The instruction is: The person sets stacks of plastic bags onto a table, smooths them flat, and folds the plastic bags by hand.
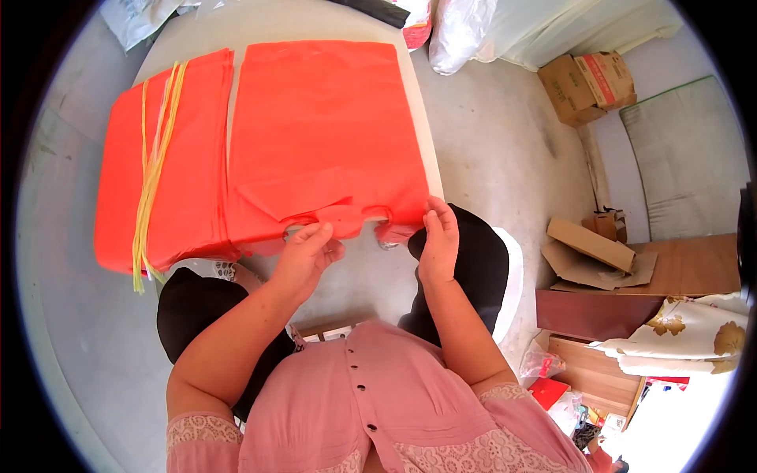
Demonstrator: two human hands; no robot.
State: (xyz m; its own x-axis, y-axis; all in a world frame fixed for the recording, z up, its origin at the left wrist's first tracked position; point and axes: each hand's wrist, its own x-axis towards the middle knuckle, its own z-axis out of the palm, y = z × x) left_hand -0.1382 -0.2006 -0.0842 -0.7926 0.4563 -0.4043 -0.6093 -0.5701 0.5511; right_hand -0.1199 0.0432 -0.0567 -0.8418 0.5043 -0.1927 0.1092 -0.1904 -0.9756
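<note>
A wide stack of red plastic bags (323,126) lies on the table in front of me. Along its near edge the top layer is creased, with a flap folded over and cut-out, handle-like shapes. My left hand (309,256) pinches the red plastic at the middle of that edge, thumb and fingertips together. At the near right corner, my right hand (439,240) has its thumb and fingers closed on the bag's edge. Left of this stack lies a second red pile (185,150), with yellow and white strings (158,165) draped across it.
The pale table (213,27) shows behind the stacks. My knees in black cloth (473,260) are under its near edge. On the right stand a cardboard box (587,87), flattened cardboard (599,260) on a wooden cabinet (694,272), and a padded panel (690,158).
</note>
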